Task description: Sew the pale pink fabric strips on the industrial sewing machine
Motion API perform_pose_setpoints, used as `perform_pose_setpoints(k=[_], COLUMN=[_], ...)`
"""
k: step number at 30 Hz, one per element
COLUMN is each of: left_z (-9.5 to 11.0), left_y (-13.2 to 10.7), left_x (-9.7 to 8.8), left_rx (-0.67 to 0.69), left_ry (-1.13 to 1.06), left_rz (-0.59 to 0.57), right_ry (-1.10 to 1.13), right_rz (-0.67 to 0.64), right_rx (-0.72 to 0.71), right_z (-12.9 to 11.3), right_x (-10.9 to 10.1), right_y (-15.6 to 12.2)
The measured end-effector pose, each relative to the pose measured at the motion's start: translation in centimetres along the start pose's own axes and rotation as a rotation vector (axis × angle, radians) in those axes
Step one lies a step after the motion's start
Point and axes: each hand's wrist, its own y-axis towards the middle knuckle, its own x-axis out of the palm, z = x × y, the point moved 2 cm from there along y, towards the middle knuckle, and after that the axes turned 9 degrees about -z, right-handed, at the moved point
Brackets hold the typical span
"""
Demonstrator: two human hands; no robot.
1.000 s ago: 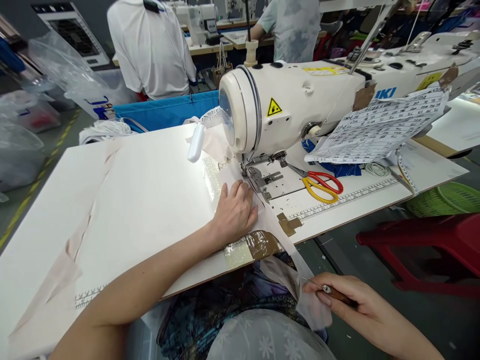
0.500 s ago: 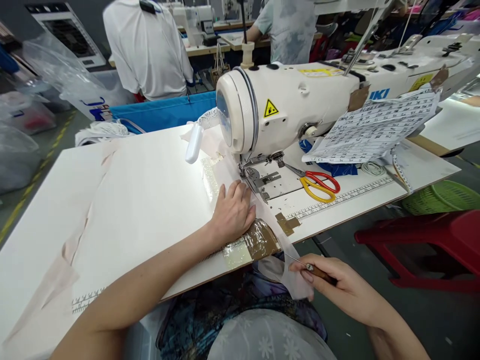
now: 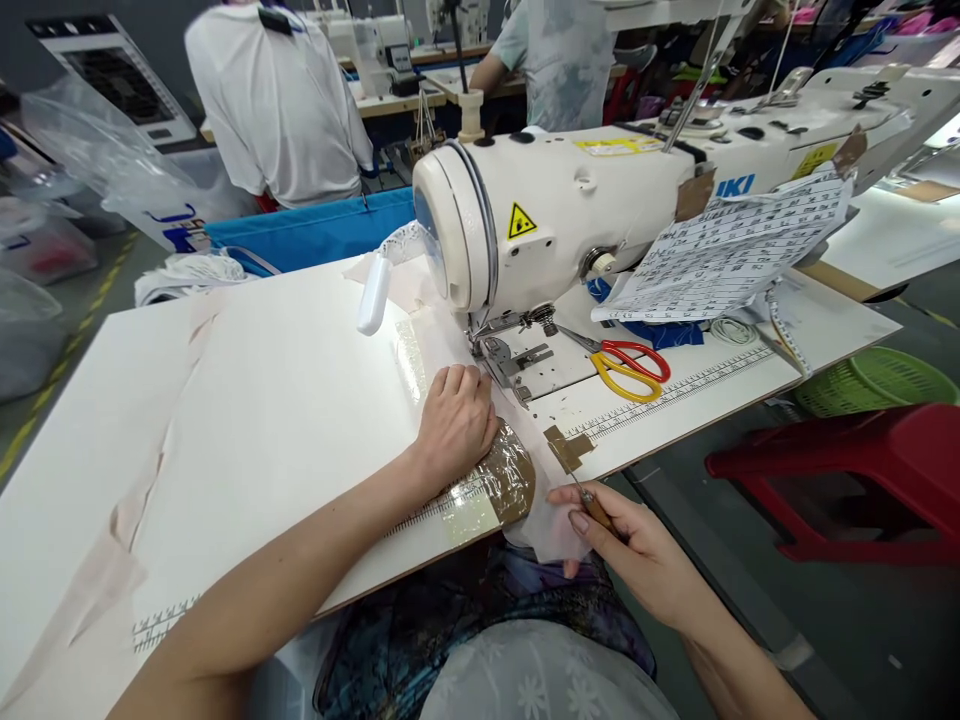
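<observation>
A white sewing machine (image 3: pixel 555 215) stands over the table, its needle area just ahead of my left hand (image 3: pixel 456 420). This hand is closed, fingers bent together and pressing on the pale sheer fabric (image 3: pixel 536 450) beside the presser foot (image 3: pixel 480 345). The fabric strip runs from the foot down over the table's front edge. There my right hand (image 3: pixel 626 540) grips a wooden-handled awl (image 3: pixel 598 510), its thin metal shaft pointing up toward the table edge. The strip's end lies at my right fingers; the lower fingers are partly behind it.
Red-and-yellow scissors (image 3: pixel 634 370) lie right of the needle plate. A printed sheet (image 3: pixel 727 245) leans on the machine. Pale fabric (image 3: pixel 112 560) trails along the table's left side. A red stool (image 3: pixel 847 470) and green basket (image 3: pixel 877 385) stand at right. Two people sit beyond.
My right hand has moved up and left, toward the table edge, with the awl and the fabric end. My left hand stays beside the presser foot. The view has shifted slightly.
</observation>
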Motion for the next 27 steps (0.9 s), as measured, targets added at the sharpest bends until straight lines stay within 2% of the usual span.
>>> perform_pose_setpoints(k=[4,7,16,27], left_z=[-0.4,-0.5,-0.6,-1.5], left_y=[0.2,0.0,0.0,0.2], left_x=[-0.4,-0.7,-0.3,0.4], left_rx=[-0.023,-0.014,-0.007,-0.037], left_ry=[-0.006,-0.007,-0.03,-0.069], left_rz=[-0.024,-0.039,-0.008,0.01], right_ry=[0.378,0.482,0.06,-0.03], right_rz=[0.064,0.075,0.095,0.075], right_rx=[0.077,0.111,-0.01,-0.052], right_z=[1.2,1.6,1.5,1.8], right_x=[2.1,3.1,2.0,1.6], right_y=[0.1,-0.1,-0.1,-0.3])
